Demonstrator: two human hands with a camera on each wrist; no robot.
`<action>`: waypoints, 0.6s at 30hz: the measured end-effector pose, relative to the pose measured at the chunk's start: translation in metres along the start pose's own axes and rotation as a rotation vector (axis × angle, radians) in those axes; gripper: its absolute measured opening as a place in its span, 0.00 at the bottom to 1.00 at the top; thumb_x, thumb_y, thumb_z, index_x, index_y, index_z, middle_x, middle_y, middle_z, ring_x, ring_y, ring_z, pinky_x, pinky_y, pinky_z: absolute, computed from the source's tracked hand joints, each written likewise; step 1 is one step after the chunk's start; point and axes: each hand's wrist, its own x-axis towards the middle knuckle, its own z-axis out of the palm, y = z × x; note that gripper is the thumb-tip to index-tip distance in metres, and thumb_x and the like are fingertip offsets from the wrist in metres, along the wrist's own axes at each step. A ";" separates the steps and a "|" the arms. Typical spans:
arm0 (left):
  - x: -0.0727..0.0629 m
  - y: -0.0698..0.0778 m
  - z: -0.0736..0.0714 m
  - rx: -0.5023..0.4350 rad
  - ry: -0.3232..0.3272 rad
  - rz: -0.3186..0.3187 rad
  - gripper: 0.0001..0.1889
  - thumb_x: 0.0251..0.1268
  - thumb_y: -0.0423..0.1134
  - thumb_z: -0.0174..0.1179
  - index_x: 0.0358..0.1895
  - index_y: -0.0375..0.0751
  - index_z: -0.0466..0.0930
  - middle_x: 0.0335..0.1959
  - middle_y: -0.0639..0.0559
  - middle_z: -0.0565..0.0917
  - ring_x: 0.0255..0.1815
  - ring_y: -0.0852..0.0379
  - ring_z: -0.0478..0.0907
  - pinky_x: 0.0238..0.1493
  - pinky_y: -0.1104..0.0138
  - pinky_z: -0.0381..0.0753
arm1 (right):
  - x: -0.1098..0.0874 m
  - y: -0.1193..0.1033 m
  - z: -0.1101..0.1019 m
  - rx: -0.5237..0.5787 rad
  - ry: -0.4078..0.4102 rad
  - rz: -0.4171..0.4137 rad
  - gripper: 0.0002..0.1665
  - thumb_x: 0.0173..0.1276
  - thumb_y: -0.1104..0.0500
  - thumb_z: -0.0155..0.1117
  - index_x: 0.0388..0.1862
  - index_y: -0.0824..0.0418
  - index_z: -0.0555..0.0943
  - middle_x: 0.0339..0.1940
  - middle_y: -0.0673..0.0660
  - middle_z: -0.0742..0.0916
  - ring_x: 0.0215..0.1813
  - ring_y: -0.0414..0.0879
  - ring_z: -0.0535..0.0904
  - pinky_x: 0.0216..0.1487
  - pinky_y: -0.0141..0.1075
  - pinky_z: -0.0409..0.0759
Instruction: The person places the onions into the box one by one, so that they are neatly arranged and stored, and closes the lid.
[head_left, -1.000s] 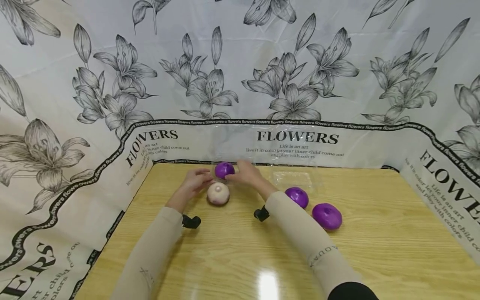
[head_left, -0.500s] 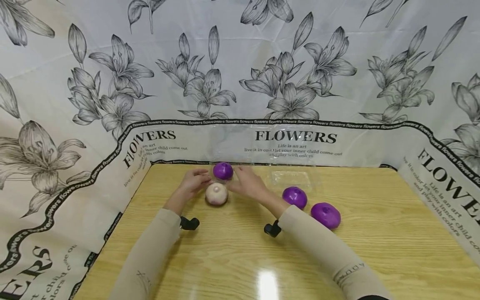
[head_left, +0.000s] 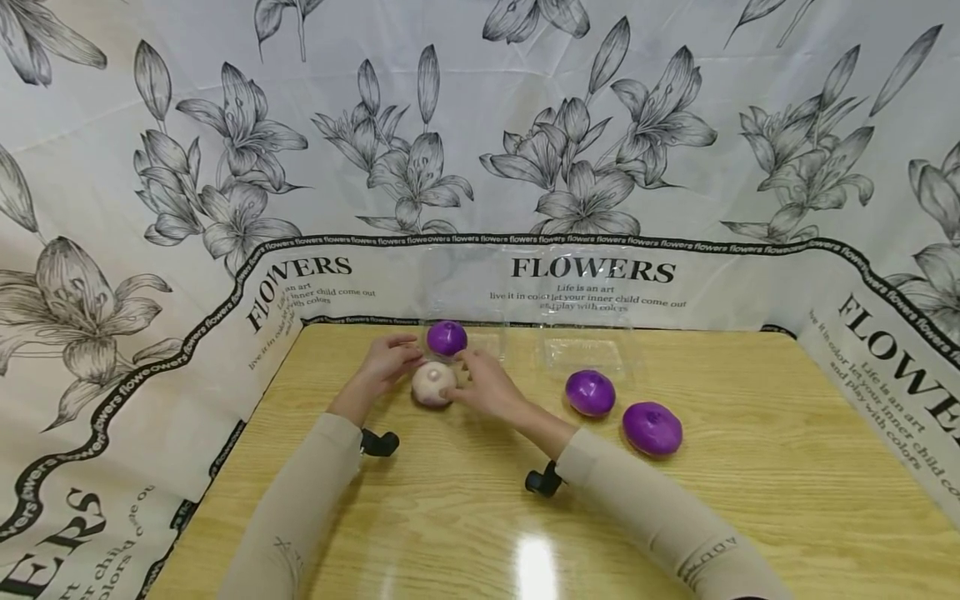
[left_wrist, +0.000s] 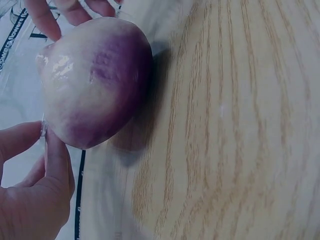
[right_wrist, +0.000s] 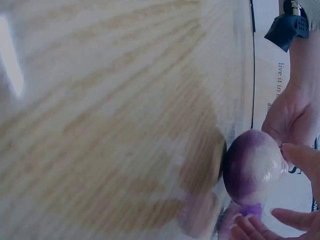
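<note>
A round white-and-purple vegetable (head_left: pixel 432 384) with a small nub on top sits in front of a clear plastic box (head_left: pixel 491 343). Inside the box lies a round purple vegetable (head_left: pixel 447 338). My left hand (head_left: pixel 388 365) is at the box's front left corner; in the left wrist view its thumb and finger pinch a thin clear edge (left_wrist: pixel 44 128). My right hand (head_left: pixel 489 385) reaches in from the right, its fingers spread. Its fingertips overlap the white-and-purple vegetable (right_wrist: pixel 254 167) in the head view, and in the right wrist view one is right by the nub.
A second clear box (head_left: pixel 585 354) stands open to the right. Two more purple vegetables, a nearer one (head_left: pixel 652 429) and a farther one (head_left: pixel 590 393), lie on the wooden table (head_left: pixel 465 517). A flower-printed curtain (head_left: pixel 360 287) borders the table at the back and sides.
My right hand has left the purple vegetable in the box, drawn back, then come down to the white-and-purple one. The left hand has stayed nearly in place.
</note>
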 end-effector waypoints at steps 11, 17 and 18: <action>-0.001 0.000 0.002 0.006 -0.001 0.004 0.28 0.72 0.19 0.52 0.73 0.22 0.61 0.49 0.40 0.73 0.42 0.54 0.83 0.67 0.61 0.83 | 0.002 0.003 0.028 0.163 0.046 0.061 0.42 0.61 0.47 0.80 0.66 0.66 0.73 0.54 0.65 0.85 0.51 0.54 0.82 0.51 0.44 0.86; -0.003 0.001 0.003 0.013 0.005 0.002 0.28 0.72 0.19 0.53 0.73 0.23 0.61 0.48 0.41 0.73 0.43 0.52 0.83 0.60 0.65 0.87 | 0.005 -0.003 0.037 0.090 0.096 0.075 0.30 0.61 0.44 0.78 0.52 0.64 0.81 0.40 0.57 0.86 0.39 0.48 0.81 0.40 0.40 0.85; -0.003 0.002 0.003 0.016 0.004 0.003 0.28 0.72 0.19 0.53 0.73 0.23 0.61 0.48 0.41 0.73 0.42 0.53 0.83 0.60 0.66 0.87 | 0.005 -0.005 0.038 0.073 0.103 0.081 0.30 0.61 0.44 0.78 0.51 0.63 0.81 0.39 0.56 0.86 0.38 0.48 0.81 0.38 0.40 0.85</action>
